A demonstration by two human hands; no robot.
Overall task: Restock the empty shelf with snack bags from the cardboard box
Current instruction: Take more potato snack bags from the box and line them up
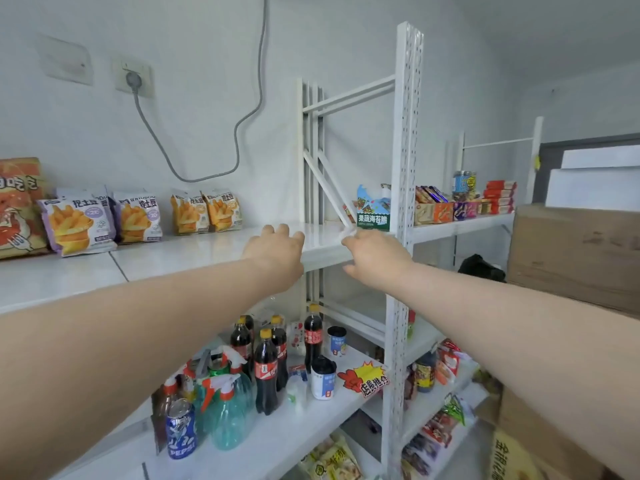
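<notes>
A white top shelf (207, 251) runs across the middle of the view. Several snack bags stand along its back: purple fries bags (81, 221), orange fries bags (206, 213) and a large orange bag (17, 206) at the far left. A green seaweed snack bag (373, 209) stands at the shelf's right end by the upright. My left hand (277, 251) reaches over the shelf's front edge, fingers loosely curled, holding nothing. My right hand (375, 254) is beside it, and something small and white shows at its fingertips. Cardboard boxes (575, 251) sit at the right.
A perforated white upright (405, 168) and diagonal braces (325, 188) stand just behind my right hand. The lower shelf holds cola bottles (266, 372), spray bottles (228, 414), a Pepsi can (180, 431) and cups. The neighbouring rack at the right carries boxed snacks (464, 202).
</notes>
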